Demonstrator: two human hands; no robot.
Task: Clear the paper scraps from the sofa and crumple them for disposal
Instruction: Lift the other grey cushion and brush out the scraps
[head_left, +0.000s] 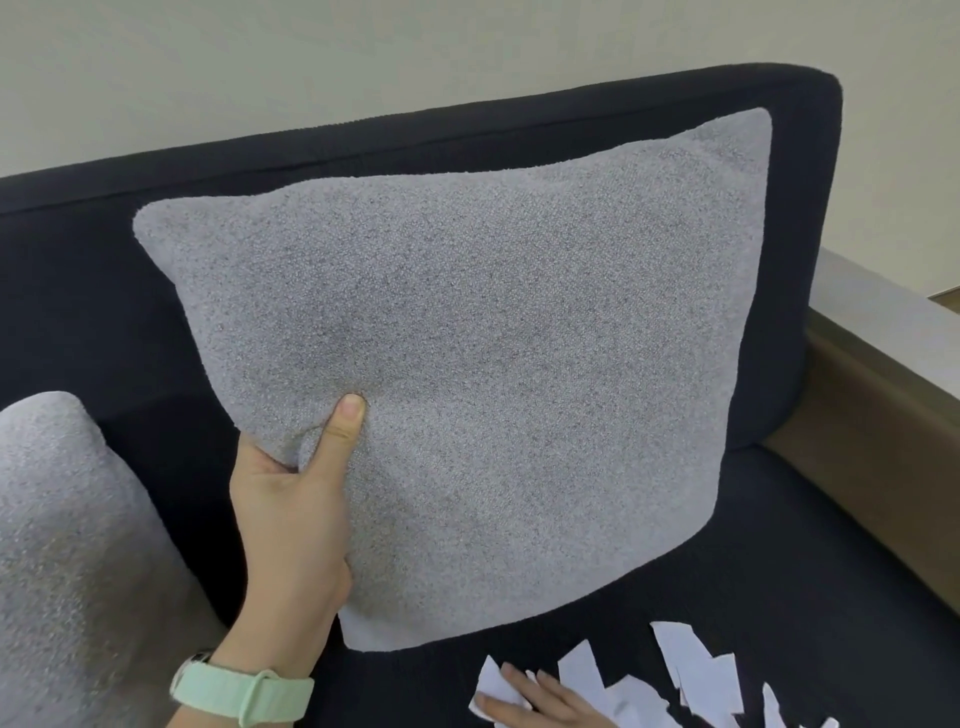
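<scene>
Several white paper scraps (691, 675) lie scattered on the dark seat of the sofa (810, 582) at the bottom right. My left hand (296, 514), with a mint green watch strap on the wrist, grips the left edge of a grey cushion (493, 364) and holds it lifted off the seat, in front of the backrest. My right hand (540, 701) lies at the bottom edge, fingers spread flat on the seat, pressing on a white scrap (493, 686). Most of that hand is cut off by the frame.
A second grey cushion (67, 545) rests on the seat at the left. The dark backrest (363, 140) stands behind, against a pale wall. A tan and grey armrest (883, 374) borders the sofa on the right.
</scene>
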